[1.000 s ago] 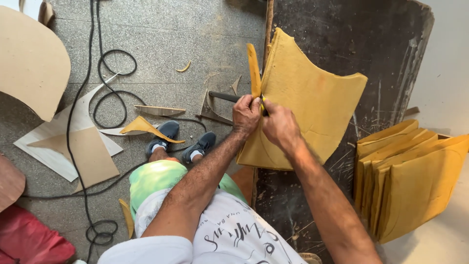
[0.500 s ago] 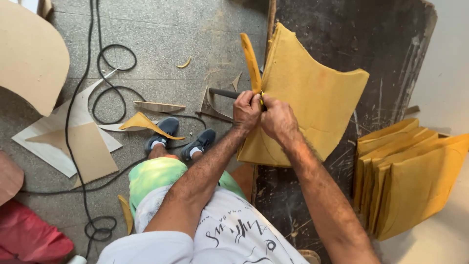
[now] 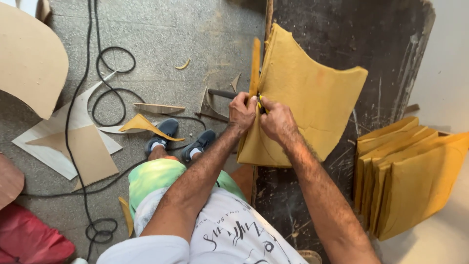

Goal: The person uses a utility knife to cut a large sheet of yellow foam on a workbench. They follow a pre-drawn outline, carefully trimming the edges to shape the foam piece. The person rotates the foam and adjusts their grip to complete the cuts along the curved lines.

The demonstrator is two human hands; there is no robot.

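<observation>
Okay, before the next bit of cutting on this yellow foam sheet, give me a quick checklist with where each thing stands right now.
1. Foam sheet supported on the dark workbench: ok.
2. Left hand gripping the trimmed strip at the cut: ok.
3. Right hand closed on the yellow-handled cutter: ok; the blade itself is hidden.
4. Left fingers clear of the blade: cannot tell, the hands are pressed close together.
5. Feet clear of the black cable on the floor: not ok, it runs right beside the shoes.
6. Stack of cut foam pieces out of the way: ok.

Foam sheet point(image 3: 312, 93) on workbench point(image 3: 351, 29), foam stack point(image 3: 410, 176) to its right
</observation>
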